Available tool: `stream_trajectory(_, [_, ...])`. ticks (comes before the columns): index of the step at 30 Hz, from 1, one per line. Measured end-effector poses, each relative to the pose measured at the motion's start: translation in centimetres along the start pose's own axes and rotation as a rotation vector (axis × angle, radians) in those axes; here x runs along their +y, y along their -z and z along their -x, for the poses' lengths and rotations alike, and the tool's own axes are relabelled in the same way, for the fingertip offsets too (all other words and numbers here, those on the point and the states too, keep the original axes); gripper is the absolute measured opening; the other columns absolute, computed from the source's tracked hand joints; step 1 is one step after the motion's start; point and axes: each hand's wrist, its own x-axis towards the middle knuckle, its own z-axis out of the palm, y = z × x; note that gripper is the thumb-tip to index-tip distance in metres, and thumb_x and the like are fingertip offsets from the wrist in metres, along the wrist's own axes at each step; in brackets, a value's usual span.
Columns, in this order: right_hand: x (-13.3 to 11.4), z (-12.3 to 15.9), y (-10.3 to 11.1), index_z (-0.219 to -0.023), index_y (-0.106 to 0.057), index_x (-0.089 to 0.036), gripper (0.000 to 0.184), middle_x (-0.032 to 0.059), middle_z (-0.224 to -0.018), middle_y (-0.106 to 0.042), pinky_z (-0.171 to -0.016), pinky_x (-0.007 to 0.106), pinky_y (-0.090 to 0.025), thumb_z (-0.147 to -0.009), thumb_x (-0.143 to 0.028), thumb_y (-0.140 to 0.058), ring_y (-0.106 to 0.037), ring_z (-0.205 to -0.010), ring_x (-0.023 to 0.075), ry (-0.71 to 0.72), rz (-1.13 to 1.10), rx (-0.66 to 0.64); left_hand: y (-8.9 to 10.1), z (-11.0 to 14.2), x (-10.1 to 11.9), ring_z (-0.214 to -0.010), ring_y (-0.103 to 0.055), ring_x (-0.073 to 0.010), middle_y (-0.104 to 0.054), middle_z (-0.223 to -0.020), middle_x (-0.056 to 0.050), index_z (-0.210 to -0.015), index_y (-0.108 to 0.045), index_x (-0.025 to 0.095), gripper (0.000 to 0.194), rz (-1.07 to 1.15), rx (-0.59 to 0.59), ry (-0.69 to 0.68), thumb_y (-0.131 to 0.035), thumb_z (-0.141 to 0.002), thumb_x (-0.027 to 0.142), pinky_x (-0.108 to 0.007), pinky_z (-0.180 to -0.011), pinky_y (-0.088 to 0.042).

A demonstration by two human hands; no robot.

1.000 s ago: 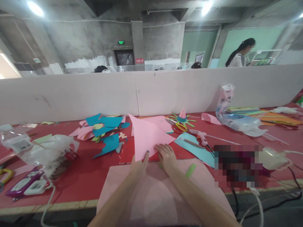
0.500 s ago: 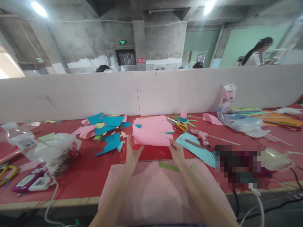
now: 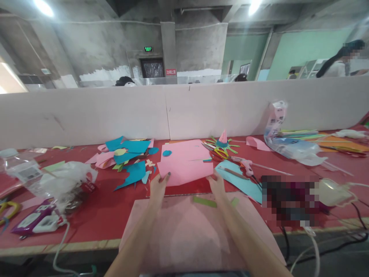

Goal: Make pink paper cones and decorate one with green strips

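My left hand (image 3: pixel 158 187) pinches the near left corner of a pink paper sheet (image 3: pixel 184 171). My right hand (image 3: pixel 216 184) grips the sheet's near right corner. The sheet lies nearly flat over a red sheet (image 3: pixel 187 188) on the red table (image 3: pixel 100 215). A larger pale pink sheet (image 3: pixel 184 234) lies under my forearms, with a small green strip (image 3: pixel 204 201) on it. A small blue disc (image 3: pixel 167 153) rests on pink paper just behind.
Blue and pink paper scraps (image 3: pixel 129 157) lie to the left. Scissors (image 3: pixel 215 153), a small paper cone figure (image 3: pixel 222 140) and a glue gun (image 3: pixel 245 165) are to the right. Plastic bags (image 3: pixel 66 181) sit at the left, cables (image 3: pixel 331 238) at the right. A white partition (image 3: pixel 173 111) runs behind.
The pink sheet, standing up as a pointed triangle a second ago, has been lowered and now lies flat, with both hands moved out to its near corners.
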Motion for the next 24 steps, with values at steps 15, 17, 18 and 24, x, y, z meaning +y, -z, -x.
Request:
stream_trajectory(15, [0.0, 0.2, 0.0, -0.077, -0.062, -0.016, 0.021, 0.0047, -0.079, -0.067, -0.078, 0.035, -0.047, -0.066, -0.029, -0.05, -0.06, -0.08, 0.0211, -0.104, 0.027, -0.014, -0.1, -0.6, -0.7, -0.096, -0.06, -0.0228, -0.069, -0.094, -0.006, -0.089, -0.067, 0.013, 0.042, 0.212, -0.023, 0.092, -0.064, -0.064, 0.047, -0.033, -0.084, -0.046])
stream_trajectory(17, [0.2, 0.2, 0.1, -0.075, -0.062, -0.017, 0.021, 0.0045, -0.075, -0.067, -0.074, 0.035, -0.048, -0.066, -0.029, -0.048, -0.061, -0.078, 0.0213, -0.106, 0.083, 0.007, -0.2, -0.7, -0.9, -0.098, -0.059, -0.0233, -0.068, -0.095, -0.006, -0.089, -0.067, 0.014, 0.042, 0.239, -0.026, 0.085, -0.064, -0.064, 0.047, -0.033, -0.085, -0.045])
stream_trajectory(18, [0.3, 0.1, 0.1, -0.074, -0.062, -0.017, 0.021, 0.0046, -0.074, -0.067, -0.072, 0.035, -0.049, -0.066, -0.03, -0.048, -0.061, -0.077, 0.0218, -0.103, 0.105, 0.016, -0.2, -0.7, -0.9, -0.098, -0.059, -0.0235, -0.068, -0.094, -0.006, -0.09, -0.067, 0.014, 0.042, 0.256, -0.038, 0.081, -0.064, -0.064, 0.047, -0.033, -0.085, -0.045])
stream_trajectory(24, [0.2, 0.1, -0.1, -0.086, -0.06, -0.017, 0.028, 0.0045, -0.078, -0.066, -0.063, 0.034, -0.052, -0.062, -0.028, -0.05, -0.061, -0.076, 0.0214, -0.154, -0.154, 0.004, -0.1, -0.5, -0.6, -0.09, -0.059, -0.0228, -0.068, -0.084, -0.003, -0.087, -0.067, 0.013, 0.04, 0.147, -0.056, 0.062, -0.061, -0.066, 0.046, -0.031, -0.079, -0.046])
